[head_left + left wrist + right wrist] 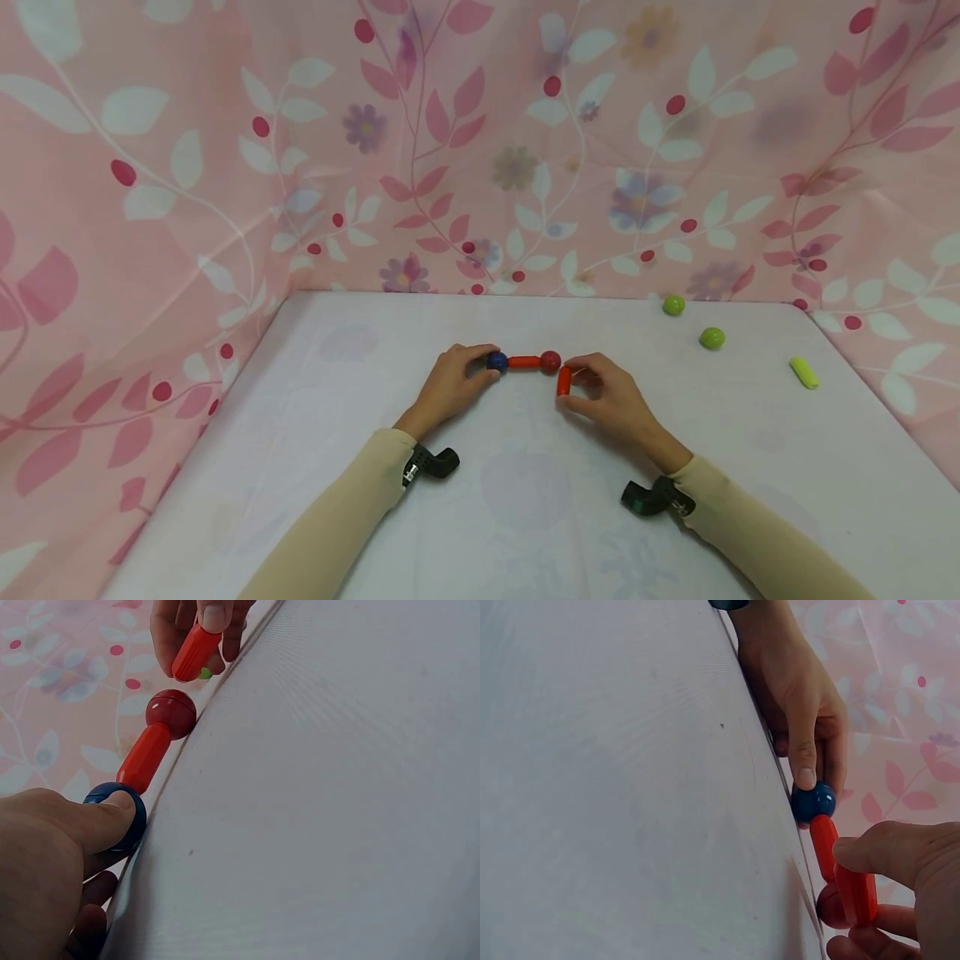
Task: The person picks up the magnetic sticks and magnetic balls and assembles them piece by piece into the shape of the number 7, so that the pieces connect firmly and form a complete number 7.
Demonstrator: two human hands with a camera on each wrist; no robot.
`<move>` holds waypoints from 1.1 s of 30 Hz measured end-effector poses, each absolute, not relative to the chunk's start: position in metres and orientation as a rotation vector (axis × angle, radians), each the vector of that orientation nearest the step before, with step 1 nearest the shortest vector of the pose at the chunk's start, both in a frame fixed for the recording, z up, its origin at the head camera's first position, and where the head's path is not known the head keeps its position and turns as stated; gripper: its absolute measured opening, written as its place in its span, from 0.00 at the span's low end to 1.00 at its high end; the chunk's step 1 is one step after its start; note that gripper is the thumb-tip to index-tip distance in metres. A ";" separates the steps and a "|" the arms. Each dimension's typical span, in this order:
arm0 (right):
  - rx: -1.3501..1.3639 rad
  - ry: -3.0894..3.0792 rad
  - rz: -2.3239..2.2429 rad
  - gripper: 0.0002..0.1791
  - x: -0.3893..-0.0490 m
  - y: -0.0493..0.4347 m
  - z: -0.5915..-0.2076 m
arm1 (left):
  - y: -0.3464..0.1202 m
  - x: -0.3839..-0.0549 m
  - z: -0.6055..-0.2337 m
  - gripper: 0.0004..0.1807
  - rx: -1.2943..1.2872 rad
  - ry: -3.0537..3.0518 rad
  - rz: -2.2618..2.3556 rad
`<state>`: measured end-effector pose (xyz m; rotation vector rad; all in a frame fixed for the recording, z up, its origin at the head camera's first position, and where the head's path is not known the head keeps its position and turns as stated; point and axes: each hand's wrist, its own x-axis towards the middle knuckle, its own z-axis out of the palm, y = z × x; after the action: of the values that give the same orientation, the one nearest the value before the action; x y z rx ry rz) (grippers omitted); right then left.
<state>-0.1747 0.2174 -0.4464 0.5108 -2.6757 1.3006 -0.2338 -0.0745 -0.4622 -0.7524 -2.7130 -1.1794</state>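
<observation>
In the head view my left hand (pixel 452 385) pinches a blue ball (pixel 497 362) between thumb and fingers. From that ball a red-orange rod (pixel 524 362) runs to the right and ends at a dark red ball (pixel 551 362), the three joined in a line. My right hand (pixel 611 398) grips a second red-orange rod (pixel 564 381) between thumb and fingertips, just right of the red ball. The left wrist view has this loose rod (pixel 196 652) tilted, a small gap from the red ball (pixel 171 714). In the right wrist view it overlaps the red ball (pixel 832 906).
Two green balls (pixel 674 305) (pixel 712 337) lie toward the back right of the white table (pixel 300 500). Right of them is a yellow-green rod (pixel 804 372). A pink floral cloth (pixel 480 167) hangs behind the table and along its sides.
</observation>
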 end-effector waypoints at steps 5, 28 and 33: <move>0.521 -2.685 1.276 0.29 -0.175 0.214 -0.448 | -0.074 -0.233 -0.461 0.22 -0.757 -2.706 -1.188; 0.578 -2.640 1.316 0.29 -0.175 0.201 -0.450 | -0.073 -0.232 -0.459 0.22 -0.726 -2.731 -1.186; 0.560 -2.645 1.329 0.30 -0.175 0.199 -0.450 | -0.073 -0.232 -0.460 0.22 -0.719 -2.737 -1.183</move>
<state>-0.1745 0.1985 -0.4504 0.5603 -2.6450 1.3288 -0.2319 -0.0731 -0.4595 -0.7192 -2.7374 -1.1829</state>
